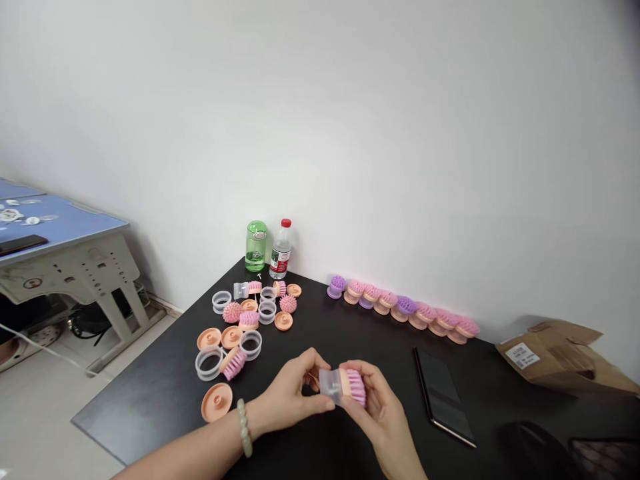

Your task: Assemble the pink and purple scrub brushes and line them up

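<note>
Your left hand (287,393) and right hand (367,407) close together on a pink-bristled brush (356,388), its clear plastic sleeve (327,385) toward the left palm, over the black worktop (150,393), right of scattered brush parts (249,320).

No word or number can be read anywhere in view. A white sticker (522,355) on the brown cardboard packaging (565,357) shows dark printed lines and what may be a barcode, all too small to make out. The wrap label (279,262) on the plastic water bottle (281,241) is red and white, and the pale oval badge (259,235) on the green bottle (256,246) is also illegible.
</note>
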Tool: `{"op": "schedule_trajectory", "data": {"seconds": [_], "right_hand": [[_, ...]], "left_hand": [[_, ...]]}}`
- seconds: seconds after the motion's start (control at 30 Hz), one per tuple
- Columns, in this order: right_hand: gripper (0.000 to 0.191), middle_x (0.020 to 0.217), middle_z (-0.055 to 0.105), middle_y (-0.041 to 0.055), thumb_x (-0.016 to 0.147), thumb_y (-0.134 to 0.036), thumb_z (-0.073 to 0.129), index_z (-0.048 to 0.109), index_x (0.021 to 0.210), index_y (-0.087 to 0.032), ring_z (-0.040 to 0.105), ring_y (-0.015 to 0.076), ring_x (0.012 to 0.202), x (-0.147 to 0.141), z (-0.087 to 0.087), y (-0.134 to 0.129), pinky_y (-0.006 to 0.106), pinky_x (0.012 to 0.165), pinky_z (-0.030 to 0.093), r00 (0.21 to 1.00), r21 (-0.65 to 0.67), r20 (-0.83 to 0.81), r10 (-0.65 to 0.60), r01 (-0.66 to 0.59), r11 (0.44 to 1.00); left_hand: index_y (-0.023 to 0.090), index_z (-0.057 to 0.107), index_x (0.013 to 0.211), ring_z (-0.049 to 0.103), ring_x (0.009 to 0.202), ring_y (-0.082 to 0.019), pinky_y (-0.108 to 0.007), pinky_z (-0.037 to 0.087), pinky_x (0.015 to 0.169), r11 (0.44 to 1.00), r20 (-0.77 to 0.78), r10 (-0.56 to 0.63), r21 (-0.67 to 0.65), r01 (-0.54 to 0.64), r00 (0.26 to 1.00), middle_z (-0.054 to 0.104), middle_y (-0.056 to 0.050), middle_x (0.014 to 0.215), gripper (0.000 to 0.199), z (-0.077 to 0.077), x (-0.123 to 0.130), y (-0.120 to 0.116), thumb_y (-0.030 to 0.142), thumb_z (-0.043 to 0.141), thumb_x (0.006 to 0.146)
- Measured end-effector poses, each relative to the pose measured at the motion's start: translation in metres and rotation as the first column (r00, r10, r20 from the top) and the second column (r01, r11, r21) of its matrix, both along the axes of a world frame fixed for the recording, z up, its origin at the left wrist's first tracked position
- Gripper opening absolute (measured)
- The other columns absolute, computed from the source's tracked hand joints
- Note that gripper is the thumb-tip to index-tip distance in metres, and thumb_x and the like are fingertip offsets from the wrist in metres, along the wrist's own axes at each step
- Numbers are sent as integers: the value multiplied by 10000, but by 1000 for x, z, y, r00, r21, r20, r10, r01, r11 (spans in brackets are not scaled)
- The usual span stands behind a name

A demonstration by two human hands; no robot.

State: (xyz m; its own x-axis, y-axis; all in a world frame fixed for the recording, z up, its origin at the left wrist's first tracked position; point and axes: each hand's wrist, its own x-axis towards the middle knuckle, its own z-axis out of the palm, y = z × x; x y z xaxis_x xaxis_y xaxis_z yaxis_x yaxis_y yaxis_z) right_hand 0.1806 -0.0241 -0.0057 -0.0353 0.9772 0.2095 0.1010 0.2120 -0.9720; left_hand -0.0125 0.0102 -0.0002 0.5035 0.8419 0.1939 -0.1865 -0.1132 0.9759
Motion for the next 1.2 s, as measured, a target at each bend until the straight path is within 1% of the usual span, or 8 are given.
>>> {"op": "schedule_trajectory", "data": {"seconds": [0.17, 0.33, 0.4, 0.5, 0.6, 0.73, 0.93, 1.2], "right_hand": [[466, 1168, 698, 96, 790, -348, 761, 584, 1210, -251, 683, 271, 1085, 2, -12, 2, 362, 915, 569, 996, 26, 80, -42, 40, 999], [546, 1249, 665, 101, 743, -279, 790, 593, 1252, -262, 649, 296, 1157, -6, -26, 4, 440, 1017, 518, 969, 120, 237, -65, 37, 992], [545, 1276, 651, 127, 799, -330, 754, 554, 1299, -246, 648, 294, 1164, -6, -31, 8, 437, 1000, 535, 989, 155, 147, -29, 6, 988], [457, 1281, 637, 154, 902, -393, 638, 529, 1310, -218, 672, 277, 1112, -4, -40, 19, 436, 947, 570, 990, 175, 69, -122, 108, 979], [457, 1322, 607, 158, 916, -415, 603, 547, 1320, -207, 667, 285, 1099, -9, -49, 31, 478, 943, 565, 944, 206, 219, -245, 201, 958], [506, 1305, 628, 133, 830, -339, 697, 589, 1309, -218, 581, 346, 1205, -27, -57, 38, 552, 994, 513, 851, 285, 484, -205, 69, 956], [345, 1075, 708, 96, 801, -222, 687, 679, 1145, -245, 648, 329, 1025, -27, -53, 31, 489, 882, 570, 795, 337, 563, -226, 30, 941], [473, 1242, 649, 69, 818, -206, 623, 571, 1283, -274, 647, 277, 1137, -8, -27, 10, 406, 939, 563, 831, 349, 485, -272, 102, 932]], "left_hand": [[190, 549, 901, 554, 828, -189, -293, 419, 740, 982, -216, 100, 180, -61, 971, 636, -38, 953, 334, -9, 1, -2, 275, 810, 710], [198, 577, 1113, 561, 949, -259, -366, 421, 851, 931, -392, 203, 360, -54, 897, 634, -98, 1111, 430, -7, 1, -6, 218, 766, 727], [200, 581, 1152, 566, 953, -267, -366, 423, 855, 943, -366, 204, 323, -82, 908, 638, -91, 1086, 484, -2, -2, -3, 298, 793, 728], [188, 610, 1098, 564, 935, -244, -339, 425, 846, 959, -186, 250, 184, -216, 950, 633, -61, 1024, 434, 6, -9, 4, 397, 779, 757], [182, 634, 1070, 547, 1002, -239, -329, 414, 885, 940, 53, 339, 20, -341, 939, 623, -55, 1054, 421, 12, -17, 12, 422, 779, 757], [178, 642, 1032, 547, 1010, -223, -322, 413, 882, 915, 182, 400, -133, -381, 898, 635, -51, 1048, 414, 15, -20, 18, 385, 821, 720], [175, 626, 954, 552, 863, -162, -284, 420, 788, 914, 283, 359, -299, -274, 890, 606, -3, 911, 521, 14, -15, 19, 280, 928, 543], [183, 579, 953, 488, 721, -101, -214, 362, 642, 955, 198, 165, -276, -107, 966, 575, 38, 823, 617, 4, -10, 12, 255, 959, 472]]}}
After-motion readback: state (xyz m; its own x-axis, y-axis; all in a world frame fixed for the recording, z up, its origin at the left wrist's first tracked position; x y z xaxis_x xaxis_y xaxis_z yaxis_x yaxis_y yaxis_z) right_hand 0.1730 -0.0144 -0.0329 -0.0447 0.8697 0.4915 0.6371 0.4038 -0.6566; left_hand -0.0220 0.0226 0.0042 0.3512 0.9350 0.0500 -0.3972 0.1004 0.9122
